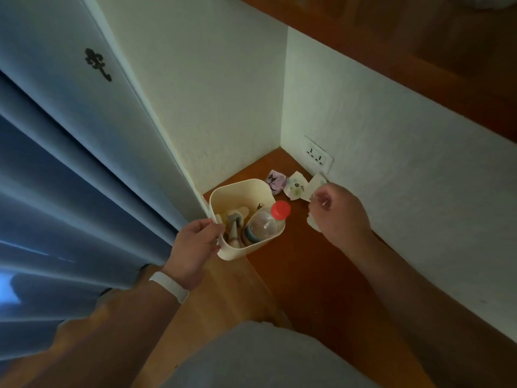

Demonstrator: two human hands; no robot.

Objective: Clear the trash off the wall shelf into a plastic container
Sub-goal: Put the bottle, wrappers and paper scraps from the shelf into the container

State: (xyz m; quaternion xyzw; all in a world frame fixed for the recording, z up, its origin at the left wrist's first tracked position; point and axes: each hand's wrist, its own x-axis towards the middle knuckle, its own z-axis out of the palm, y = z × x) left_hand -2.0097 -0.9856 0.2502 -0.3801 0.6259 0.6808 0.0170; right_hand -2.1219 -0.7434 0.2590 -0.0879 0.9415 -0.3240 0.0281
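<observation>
Progress: partial. Left hand (195,242) grips the plastic container (240,189) by its rim, holding it close to the wall shelf (307,264) corner, likely so scraps travel short. Right hand (342,217) pinches a crumpled paper scrap (317,182) below the wall socket (319,157). Purple wrapper (275,181) and floral wrapper (295,188) remain (side by side). Red-capped bottle (264,225) already binned.

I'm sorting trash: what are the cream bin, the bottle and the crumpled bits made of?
Cream bin: probably plastic, smooth matte one-piece walls. Bottle: clear plastic, see-through with a glossy red cap. Crumpled bits: seemingly thin paper, creased and printed.
</observation>
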